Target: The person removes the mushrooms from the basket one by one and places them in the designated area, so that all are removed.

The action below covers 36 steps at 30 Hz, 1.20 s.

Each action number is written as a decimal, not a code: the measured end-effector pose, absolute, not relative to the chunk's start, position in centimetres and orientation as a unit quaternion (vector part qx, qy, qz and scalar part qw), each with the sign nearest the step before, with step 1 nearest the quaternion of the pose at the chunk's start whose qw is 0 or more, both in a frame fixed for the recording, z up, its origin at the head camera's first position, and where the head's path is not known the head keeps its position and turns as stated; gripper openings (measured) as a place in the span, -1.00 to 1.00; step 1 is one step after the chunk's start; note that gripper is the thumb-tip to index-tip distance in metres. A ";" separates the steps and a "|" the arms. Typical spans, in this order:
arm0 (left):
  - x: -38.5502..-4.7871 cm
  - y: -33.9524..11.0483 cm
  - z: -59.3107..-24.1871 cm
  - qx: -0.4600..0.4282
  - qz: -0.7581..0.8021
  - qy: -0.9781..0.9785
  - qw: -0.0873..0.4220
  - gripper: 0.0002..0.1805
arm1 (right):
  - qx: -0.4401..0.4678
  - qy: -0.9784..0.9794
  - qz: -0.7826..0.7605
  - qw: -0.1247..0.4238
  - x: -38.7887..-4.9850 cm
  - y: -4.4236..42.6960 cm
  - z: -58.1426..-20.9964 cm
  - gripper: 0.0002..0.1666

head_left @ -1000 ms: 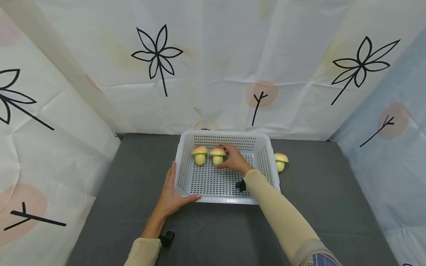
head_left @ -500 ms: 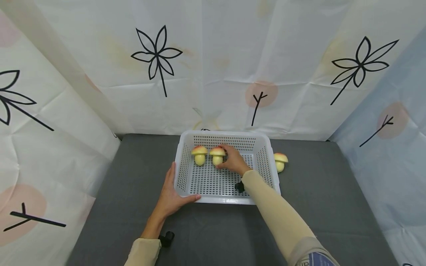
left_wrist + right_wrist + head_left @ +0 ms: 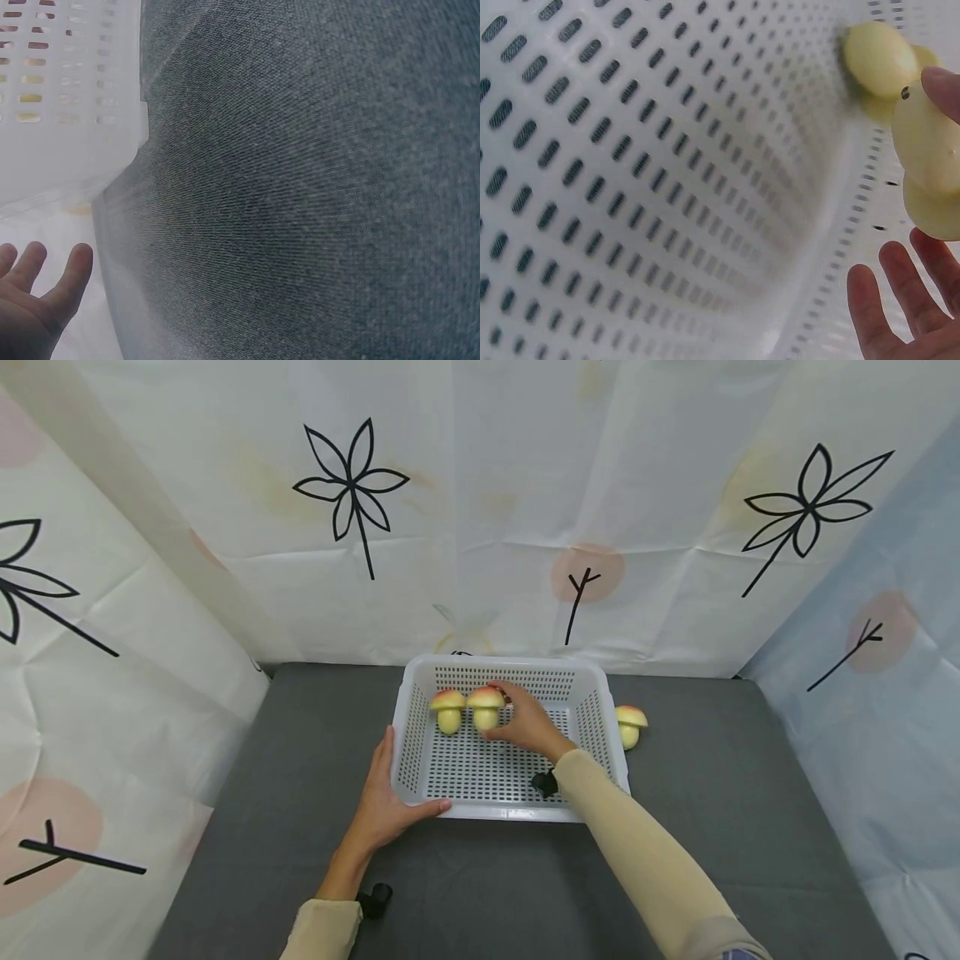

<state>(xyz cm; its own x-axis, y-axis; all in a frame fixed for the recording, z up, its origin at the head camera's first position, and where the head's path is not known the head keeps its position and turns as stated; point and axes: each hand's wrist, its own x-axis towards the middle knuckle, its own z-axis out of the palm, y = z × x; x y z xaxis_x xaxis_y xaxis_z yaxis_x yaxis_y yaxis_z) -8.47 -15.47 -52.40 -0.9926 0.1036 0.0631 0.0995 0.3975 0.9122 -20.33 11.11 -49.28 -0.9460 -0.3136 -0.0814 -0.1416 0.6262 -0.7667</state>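
Observation:
A toy mushroom (image 3: pixel 485 717) with a yellow-red cap and pale yellow stem is pinched by my right hand (image 3: pixel 531 725), inside the white perforated basket (image 3: pixel 510 812). In the right wrist view the thumb and a fingertip meet this mushroom (image 3: pixel 930 142), while the other fingers (image 3: pixel 907 277) are spread. Just left of it is a second, similar mushroom (image 3: pixel 448 720) in the basket. At the basket's front left corner, my left hand (image 3: pixel 382 810) rests with straight fingers along the side and the thumb on the front rim.
Outside the basket's right wall is another mushroom (image 3: pixel 631 727), partly hidden by the rim. A grey cloth (image 3: pixel 480 893) covers the table. White printed curtains (image 3: pixel 495 510) stand behind and at both sides.
The right hand and its mushroom have shifted slightly left, closer to the other mushroom. The left hand keeps its place at the basket.

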 end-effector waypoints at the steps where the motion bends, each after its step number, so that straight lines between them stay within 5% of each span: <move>1: -8.5 -15.5 -52.4 0.061 0.546 0.836 0.002 0.56 | -0.131 0.896 -0.412 0.099 -20.2 11.3 -49.0 0.07; 36: -8.4 -15.5 -52.4 0.062 0.548 0.834 0.002 0.56 | -0.223 0.880 -0.418 -0.028 -15.4 19.3 -41.0 0.08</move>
